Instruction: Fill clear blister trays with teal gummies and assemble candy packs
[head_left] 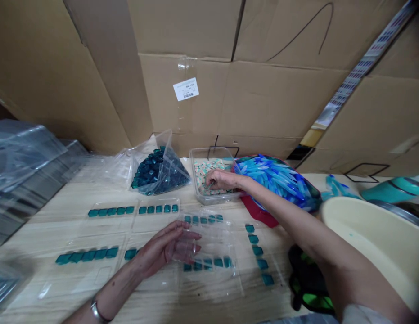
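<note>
My left hand is closed around a clear plastic piece, possibly a tray or lid, tilted above the table. Teal gem-like pieces show through and below it. My right hand reaches into a clear plastic tub of small pale pieces with orange and green marks. Its fingers are curled down among them, and what they pinch is hidden. Clear shallow trays lie on the table, with teal pieces in rows. Another row of teal pieces runs lengthwise to the right.
Behind the trays sits a clear bag of dark teal pieces. Blue elongated pieces fill a red-edged bag beside the tub. A cream basin and a black-and-green item are at right. Stacked clear boxes stand left; cardboard borders the back.
</note>
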Tool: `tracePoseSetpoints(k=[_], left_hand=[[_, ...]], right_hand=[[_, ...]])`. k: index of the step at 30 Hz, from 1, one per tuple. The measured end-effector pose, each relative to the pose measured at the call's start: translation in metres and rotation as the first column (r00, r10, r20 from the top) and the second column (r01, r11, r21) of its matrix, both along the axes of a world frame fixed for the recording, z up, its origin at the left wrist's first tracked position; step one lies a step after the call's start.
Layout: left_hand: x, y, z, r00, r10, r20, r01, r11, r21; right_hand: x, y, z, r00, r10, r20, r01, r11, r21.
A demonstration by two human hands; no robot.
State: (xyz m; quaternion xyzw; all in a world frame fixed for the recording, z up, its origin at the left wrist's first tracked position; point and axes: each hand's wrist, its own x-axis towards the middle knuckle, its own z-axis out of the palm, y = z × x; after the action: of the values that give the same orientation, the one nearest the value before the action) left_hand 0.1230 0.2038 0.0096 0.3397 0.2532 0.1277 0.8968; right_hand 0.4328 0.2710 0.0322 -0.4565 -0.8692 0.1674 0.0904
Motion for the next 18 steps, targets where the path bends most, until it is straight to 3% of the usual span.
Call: tracePoseSetpoints(k=[3,7,10,13,18], left_hand=[[0.000,0.000,-0.001,1.000,0.002,0.019,-0.002,1.000,-0.005],[-0.001,0.000,0.000,1.000,0.007,0.024,-0.007,1.000,-0.002],[-0.001,0.001,0.001,0.999,0.012,0.035,-0.011,1.000,-0.010],[-0.002,0.001,0.000,0.999,0.014,0.043,-0.013,1.000,-0.019],[-0.002,0.001,0.002,0.999,0.020,0.035,-0.019,1.000,-0.020]], right_hand=[[0.000,0.000,0.000,0.995,-0.086,-0.052,0.084,0.996,-0.038],[-0.001,0.002,-0.004,0.999,-0.048,-0.023,0.047,0.996,-0.072],[-0.002,0.001,-0.005,0.975,-0.176,-0.138,0.158,0.978,-0.135],[-0.001,-0.004,0.001,0.872,-0.362,-0.330,0.256,0.911,-0.324],[-0.002,-0.012,0.013,0.660,-0.521,-0.541,0.202,0.817,-0.540]])
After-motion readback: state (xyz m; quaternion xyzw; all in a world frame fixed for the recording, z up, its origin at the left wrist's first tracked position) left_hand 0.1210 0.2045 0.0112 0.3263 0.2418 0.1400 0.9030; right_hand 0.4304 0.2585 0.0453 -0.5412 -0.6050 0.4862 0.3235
